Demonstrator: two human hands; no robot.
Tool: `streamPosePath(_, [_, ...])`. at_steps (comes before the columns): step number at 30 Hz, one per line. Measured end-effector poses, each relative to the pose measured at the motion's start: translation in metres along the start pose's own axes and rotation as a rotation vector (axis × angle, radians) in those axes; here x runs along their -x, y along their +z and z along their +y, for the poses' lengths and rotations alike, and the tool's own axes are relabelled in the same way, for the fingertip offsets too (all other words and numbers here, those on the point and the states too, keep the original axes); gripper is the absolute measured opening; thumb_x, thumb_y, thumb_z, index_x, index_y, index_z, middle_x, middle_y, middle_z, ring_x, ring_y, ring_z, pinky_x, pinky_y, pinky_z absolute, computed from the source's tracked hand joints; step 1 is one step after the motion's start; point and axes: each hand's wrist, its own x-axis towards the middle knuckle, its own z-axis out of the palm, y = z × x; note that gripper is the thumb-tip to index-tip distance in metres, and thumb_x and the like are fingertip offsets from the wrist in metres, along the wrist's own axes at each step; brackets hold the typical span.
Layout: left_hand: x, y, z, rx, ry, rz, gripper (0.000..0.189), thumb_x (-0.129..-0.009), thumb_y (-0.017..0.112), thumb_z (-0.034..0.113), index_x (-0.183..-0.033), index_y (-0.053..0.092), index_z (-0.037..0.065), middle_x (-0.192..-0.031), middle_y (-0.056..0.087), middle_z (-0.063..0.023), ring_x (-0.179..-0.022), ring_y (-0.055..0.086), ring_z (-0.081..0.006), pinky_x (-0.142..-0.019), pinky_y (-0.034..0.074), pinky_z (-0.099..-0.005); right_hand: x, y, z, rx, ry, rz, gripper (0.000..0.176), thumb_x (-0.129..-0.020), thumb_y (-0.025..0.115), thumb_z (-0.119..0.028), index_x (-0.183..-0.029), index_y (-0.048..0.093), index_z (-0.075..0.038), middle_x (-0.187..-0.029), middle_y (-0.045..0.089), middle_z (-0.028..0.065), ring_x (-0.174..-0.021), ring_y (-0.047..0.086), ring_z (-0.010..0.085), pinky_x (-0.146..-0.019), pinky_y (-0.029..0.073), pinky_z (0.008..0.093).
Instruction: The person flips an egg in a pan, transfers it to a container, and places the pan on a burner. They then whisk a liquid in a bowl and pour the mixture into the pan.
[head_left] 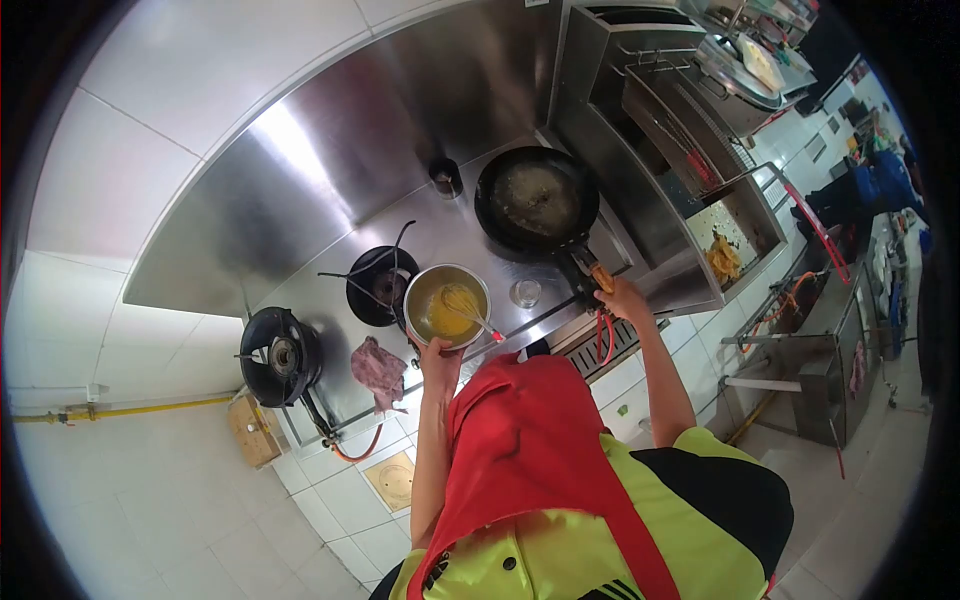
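Observation:
My left hand (440, 362) is closed on the near rim of a round metal bowl (416, 312). Inside the bowl lies yellow liquid that looks like beaten egg, and a wire whisk (461, 302) leans in it with its handle over the right rim. My right hand (624, 299) grips the brown handle (601, 278) of a dark frying pan (488, 205). The pan sits at the back right of the steel counter, with a shiny, oily-looking bottom. Between the bowl and the pan handle stands a small clear glass (525, 292).
Left of the bowl are a gas burner with a pan support (385, 285) and another burner (284, 355). A crumpled cloth (379, 373) lies near the front edge. A dark cup (445, 177) stands at the back. Right is a steel fryer with a basket (680, 130); beyond it, a person in blue (885, 185).

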Motion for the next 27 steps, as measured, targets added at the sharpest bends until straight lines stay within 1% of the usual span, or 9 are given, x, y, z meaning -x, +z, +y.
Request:
streamPosePath(3, [-0.014,-0.024,-0.008,0.051,-0.063,-0.022,0.097,-0.076,0.044,-0.009,-0.152,0.007,0.039,-0.143,0.035,-0.0145,-0.126,0.047,-0.0351,-0.102,0.045,-0.0557,0.001,0.007,0.004,0.000,0.010,0.069,0.056,-0.083,0.071,-0.050,-0.111,0.060,-0.002,-0.104,0.067,0.0226,-0.103,0.064,0.0402,-0.086,0.051,0.0476])
streamPosePath(7, [-0.020,-0.037,-0.012,0.086,-0.084,-0.022,0.098,-0.075,0.045,-0.009,-0.152,0.008,0.039,-0.146,0.033,-0.0143,-0.129,0.045,-0.0361,-0.103,0.045,-0.0574,0.039,-0.012,-0.025,0.175,0.033,0.189,0.051,-0.086,0.069,-0.044,-0.117,0.057,-0.005,-0.115,0.065,0.0188,-0.110,0.061,0.0392,-0.091,0.050,0.0475])
streamPosePath(9, [-0.014,-0.031,-0.009,0.074,-0.069,-0.038,0.099,-0.075,0.045,-0.009,-0.152,0.007,0.039,-0.146,0.034,-0.0147,-0.128,0.046,-0.0373,-0.103,0.045,-0.0574,0.072,-0.021,-0.061,0.209,-0.371,0.573,0.040,-0.088,0.065,-0.038,-0.113,0.057,-0.008,-0.115,0.065,0.0191,-0.106,0.063,0.0394,-0.087,0.050,0.0496])
streamPosePath(10, [-0.017,-0.034,-0.010,0.068,-0.078,-0.031,0.099,-0.075,0.045,-0.009,-0.152,0.007,0.039,-0.146,0.034,-0.0147,-0.128,0.046,-0.0373,-0.103,0.045,-0.0574,0.074,-0.007,-0.064,0.206,-0.363,0.564,0.040,-0.088,0.065,-0.038,-0.113,0.057,-0.008,-0.115,0.065,0.0191,-0.106,0.063,0.0394,-0.087,0.050,0.0496])
streamPosePath(11, [-0.019,-0.040,-0.012,0.083,-0.078,-0.028,0.098,-0.075,0.045,-0.009,-0.152,0.008,0.038,-0.145,0.035,-0.0149,-0.127,0.047,-0.0379,-0.103,0.045,-0.0575,0.074,0.016,-0.062,0.163,-0.422,0.222,0.041,-0.088,0.063,-0.035,-0.120,0.056,-0.009,-0.121,0.062,0.0196,-0.110,0.062,0.0389,-0.089,0.050,0.0494])
streamPosePath(13, [-0.019,-0.041,-0.013,0.091,-0.092,-0.036,0.097,-0.075,0.046,-0.009,-0.152,0.009,0.036,-0.144,0.036,-0.0152,-0.126,0.048,-0.0384,-0.103,0.045,-0.0576,0.063,0.074,-0.032,0.105,-0.459,-0.113,0.044,-0.089,0.061,-0.032,-0.126,0.054,-0.009,-0.127,0.059,0.0201,-0.113,0.060,0.0384,-0.091,0.049,0.0491])
streamPosePath(16, [-0.016,-0.039,-0.008,0.092,-0.101,-0.004,0.089,-0.075,0.045,-0.010,-0.150,0.014,0.028,-0.142,0.038,-0.0182,-0.124,0.049,-0.0388,-0.103,0.045,-0.0590,0.049,0.132,0.010,0.336,-0.021,-0.141,0.069,-0.089,0.056,-0.021,-0.152,0.029,-0.009,-0.133,0.055,0.0226,-0.125,0.053,0.0387,-0.099,0.048,0.0434])
streamPosePath(20, [-0.011,-0.036,-0.005,0.060,-0.063,0.004,0.086,-0.075,0.045,-0.009,-0.149,0.017,0.024,-0.141,0.040,-0.0198,-0.125,0.050,-0.0396,-0.102,0.047,-0.0573,0.049,0.124,0.011,0.387,-0.083,0.104,0.076,-0.087,0.057,-0.017,-0.155,0.023,-0.012,-0.143,0.045,0.0167,-0.131,0.047,0.0340,-0.096,0.048,0.0509])
streamPosePath(27, [-0.017,-0.045,-0.005,0.116,-0.102,-0.028,0.080,-0.073,0.046,-0.009,-0.146,0.024,0.017,-0.141,0.040,-0.0182,-0.126,0.048,-0.0390,-0.102,0.048,-0.0549,0.030,0.130,0.029,0.599,-0.020,0.051,0.086,-0.087,0.062,-0.021,-0.158,0.013,-0.015,-0.148,0.041,0.0084,-0.137,0.041,0.0303,-0.098,0.046,0.0511])
